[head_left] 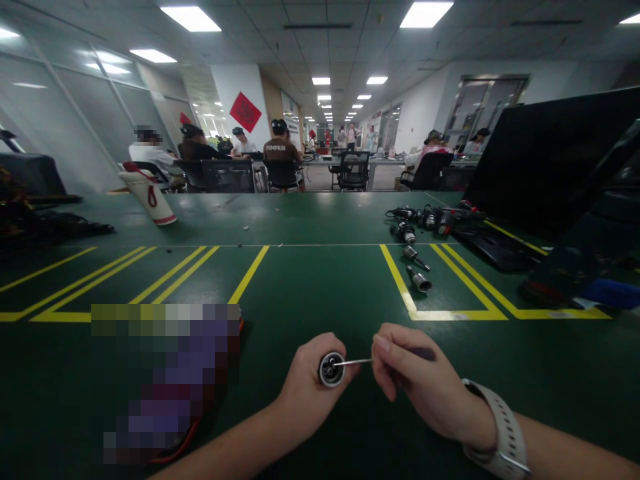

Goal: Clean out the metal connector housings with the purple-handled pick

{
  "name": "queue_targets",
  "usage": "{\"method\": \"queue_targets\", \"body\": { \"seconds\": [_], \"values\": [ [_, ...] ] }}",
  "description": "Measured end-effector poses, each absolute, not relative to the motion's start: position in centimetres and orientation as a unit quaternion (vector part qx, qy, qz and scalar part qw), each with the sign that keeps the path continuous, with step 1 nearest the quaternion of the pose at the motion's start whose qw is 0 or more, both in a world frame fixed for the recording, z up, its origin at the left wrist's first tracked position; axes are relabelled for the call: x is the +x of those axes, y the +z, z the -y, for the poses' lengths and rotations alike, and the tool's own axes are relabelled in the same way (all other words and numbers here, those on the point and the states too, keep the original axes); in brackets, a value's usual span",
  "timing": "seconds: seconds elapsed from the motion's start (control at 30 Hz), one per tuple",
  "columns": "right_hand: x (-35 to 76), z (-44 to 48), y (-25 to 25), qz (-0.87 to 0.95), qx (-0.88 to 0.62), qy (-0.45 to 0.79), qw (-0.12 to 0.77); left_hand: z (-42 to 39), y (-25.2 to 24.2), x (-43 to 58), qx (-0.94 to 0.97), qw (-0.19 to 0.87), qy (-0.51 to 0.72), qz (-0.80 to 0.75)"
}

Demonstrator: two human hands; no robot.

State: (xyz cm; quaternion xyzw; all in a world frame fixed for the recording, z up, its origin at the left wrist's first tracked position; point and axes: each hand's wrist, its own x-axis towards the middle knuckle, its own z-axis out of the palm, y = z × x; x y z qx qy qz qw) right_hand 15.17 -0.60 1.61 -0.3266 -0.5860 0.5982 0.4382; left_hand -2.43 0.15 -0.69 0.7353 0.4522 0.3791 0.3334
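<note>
My left hand (306,380) is closed around a small round metal connector (331,369), its open end facing the camera. My right hand (417,380), with a pale watch strap on the wrist, pinches a thin metal tool (353,362) whose tip reaches into the connector's face. Both hands hover just above the green mat (310,287) near its front edge.
Two loose cylindrical connectors (418,270) lie inside a yellow-lined box at right, with a pile of dark ones (430,219) behind. A black monitor (555,160) leans at far right. A paper cup (150,197) stands back left. A blurred-out patch (165,380) sits left of my arm. People sit at desks beyond.
</note>
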Motion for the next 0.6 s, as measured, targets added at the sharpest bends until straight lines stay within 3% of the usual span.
{"method": "queue_targets", "body": {
  "seconds": [0.17, 0.6],
  "values": [
    [14.82, 0.60, 1.78, 0.510, -0.323, 0.653, 0.458, -0.18, -0.55, -2.22, 0.724, 0.361, 0.383, -0.446],
    [15.59, 0.39, 1.69, 0.552, -0.332, 0.569, 0.512, -0.43, -0.69, -2.40, 0.695, 0.385, 0.392, -0.464]
  ]
}}
